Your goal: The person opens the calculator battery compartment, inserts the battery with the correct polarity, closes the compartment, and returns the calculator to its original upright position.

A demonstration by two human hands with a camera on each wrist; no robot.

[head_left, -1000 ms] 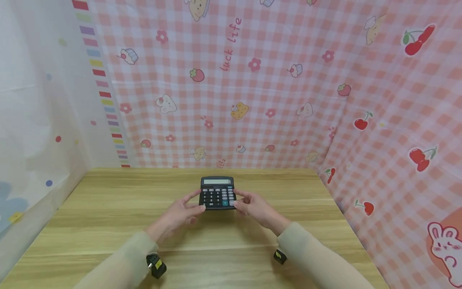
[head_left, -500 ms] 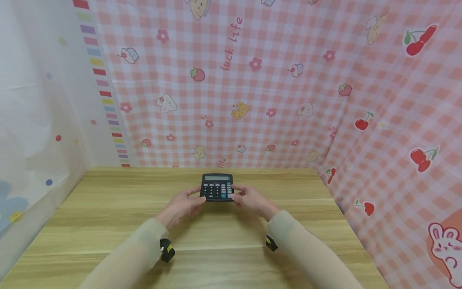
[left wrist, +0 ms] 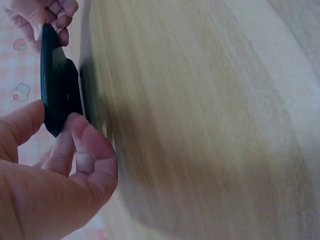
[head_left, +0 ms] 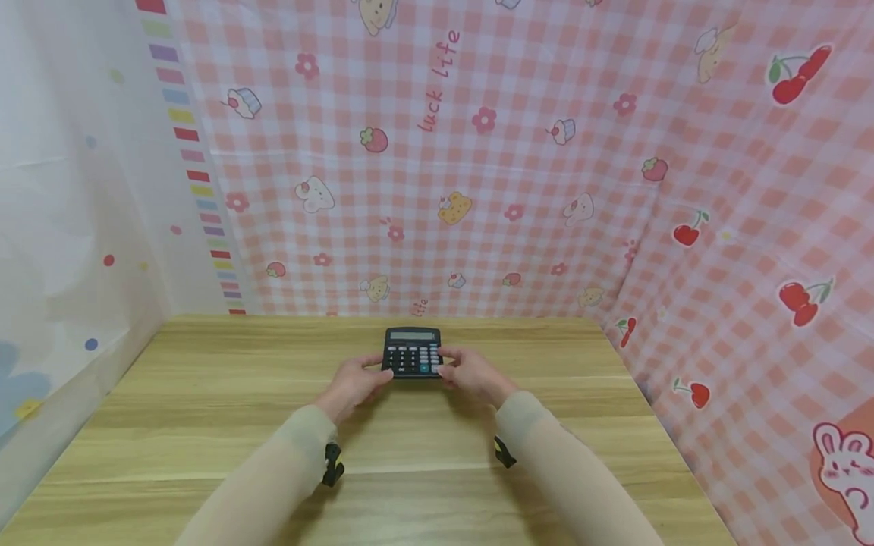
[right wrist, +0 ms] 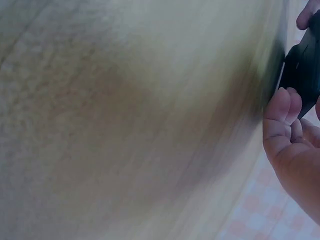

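A black desk calculator (head_left: pixel 412 355) with a grey display and rows of keys faces me near the far side of the table. My left hand (head_left: pixel 355 384) pinches its left edge, the thumb at the lower left corner of the keys. At the opposite edge my right hand (head_left: pixel 473 373) grips it the same way, thumb on the lower right corner. In the left wrist view the dark calculator (left wrist: pixel 59 82) shows edge-on, with fingers curled under its lower side. Only part of the calculator (right wrist: pixel 302 67) appears in the right wrist view, close to the wood surface.
The wooden table (head_left: pixel 410 470) runs back to a pink checked cloth (head_left: pixel 410 174) hanging behind it. A matching cloth (head_left: pixel 751 250) closes the right side, and a white sheet (head_left: pixel 61 212) hangs at the left.
Both hands have carried the calculator slightly away from me, toward the back of the table. The forearms have reached further forward and drawn closer together. The grip stays the same.
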